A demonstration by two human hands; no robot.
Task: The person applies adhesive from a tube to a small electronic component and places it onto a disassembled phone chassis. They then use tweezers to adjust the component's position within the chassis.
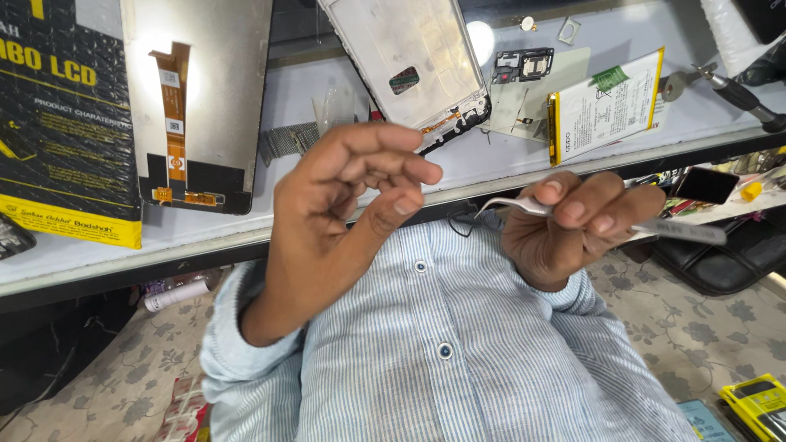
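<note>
My left hand is raised in front of my striped shirt, its fingertips pinched against the thumb. Nothing is visible between them. My right hand grips a pair of metal tweezers; the curved tip points left toward the left hand and the handle sticks out to the right. Both hands hover just below the front edge of the white workbench. Behind the left hand lies an opened phone frame, pale and glossy, with a dark lower edge.
On the bench lie a display panel with an orange flex cable, a black and yellow box, a white and yellow battery, a small black module, a screwdriver and a mesh strap. Below is patterned floor.
</note>
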